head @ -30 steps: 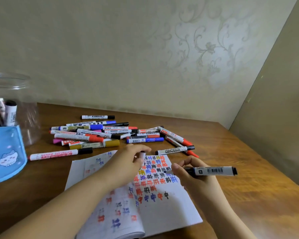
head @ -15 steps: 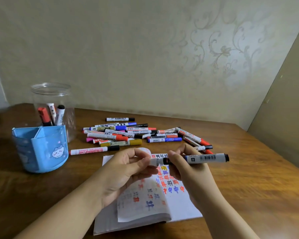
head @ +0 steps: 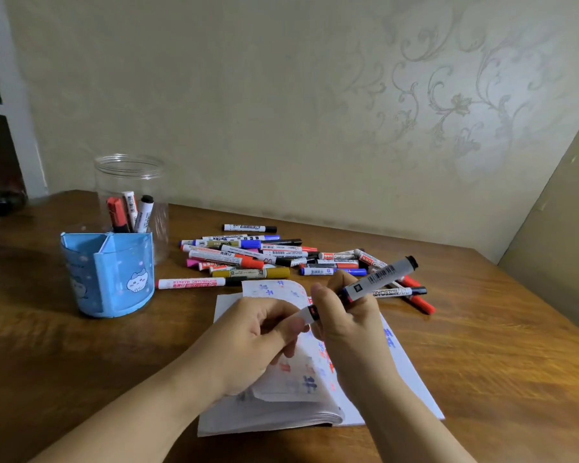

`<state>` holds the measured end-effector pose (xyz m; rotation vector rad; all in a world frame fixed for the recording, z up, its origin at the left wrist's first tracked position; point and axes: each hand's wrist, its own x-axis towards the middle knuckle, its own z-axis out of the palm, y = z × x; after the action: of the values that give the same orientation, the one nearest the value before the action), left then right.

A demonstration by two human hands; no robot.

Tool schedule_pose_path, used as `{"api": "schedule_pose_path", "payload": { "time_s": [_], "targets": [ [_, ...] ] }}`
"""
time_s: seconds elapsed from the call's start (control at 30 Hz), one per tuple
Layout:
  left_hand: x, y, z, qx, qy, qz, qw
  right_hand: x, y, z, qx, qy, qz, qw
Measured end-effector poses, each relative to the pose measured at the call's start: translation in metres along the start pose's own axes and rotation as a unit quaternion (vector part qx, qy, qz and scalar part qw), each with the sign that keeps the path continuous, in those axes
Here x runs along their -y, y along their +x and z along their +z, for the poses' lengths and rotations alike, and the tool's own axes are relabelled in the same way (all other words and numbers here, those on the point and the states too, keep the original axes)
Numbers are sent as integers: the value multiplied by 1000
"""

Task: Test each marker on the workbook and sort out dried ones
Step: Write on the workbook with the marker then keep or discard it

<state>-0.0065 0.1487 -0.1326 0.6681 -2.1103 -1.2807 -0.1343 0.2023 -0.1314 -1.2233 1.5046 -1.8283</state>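
My right hand (head: 343,315) grips a white marker (head: 378,279) with a black end, tilted up to the right. My left hand (head: 258,332) pinches the marker's white cap (head: 305,314) at its lower end, over the open workbook (head: 405,372), whose pages bear red and blue test marks. One page (head: 291,375) curls up beneath my hands. A pile of several markers (head: 264,257) lies on the table beyond the workbook.
A blue pen holder (head: 109,275) stands at the left with a clear plastic jar (head: 131,182) behind it; the jar holds three markers (head: 129,212). Both stand on a brown wooden table (head: 498,362) set against a patterned wall at the back and a plain wall at the right.
My hands came together over the workbook and my left fingers took hold of the cap on the marker's end. The marker tilted upward, a page curled up, and the view swung left.
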Motion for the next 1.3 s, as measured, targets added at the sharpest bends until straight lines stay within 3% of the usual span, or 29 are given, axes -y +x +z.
{"api": "schedule_pose_path", "payload": {
  "time_s": [0.17,0.33,0.47,0.6,0.73,0.8,0.9,1.0,1.07,1.17,1.3],
  "targets": [
    [7,-46,-39,-105,0,-27,994,19,-5,45,167,-53,-23,984],
    [47,-137,-112,-256,70,-83,961,29,-18,112,198,-3,-40,979],
    [78,-236,-157,-304,149,-154,928,14,-63,196,330,-55,-39,942],
    [120,-348,-193,-348,244,-280,861,-13,-131,288,436,-114,-43,892],
    [155,-467,-212,-400,261,-401,782,-49,-215,367,507,-141,-39,849],
    [157,-516,-212,-437,250,-439,744,-66,-258,399,546,-143,-22,826],
    [155,-566,-204,-469,235,-463,714,-87,-312,432,610,-173,22,773],
    [152,-588,-196,-464,242,-480,704,-98,-338,439,664,-244,43,705],
    [150,-584,-197,-459,252,-483,701,-95,-333,434,670,-263,41,693],
    [144,-550,-206,-443,275,-463,716,-74,-301,421,658,-263,1,706],
    [124,-464,-221,-413,307,-381,768,-27,-236,390,601,-258,-73,753]
  ]
}}
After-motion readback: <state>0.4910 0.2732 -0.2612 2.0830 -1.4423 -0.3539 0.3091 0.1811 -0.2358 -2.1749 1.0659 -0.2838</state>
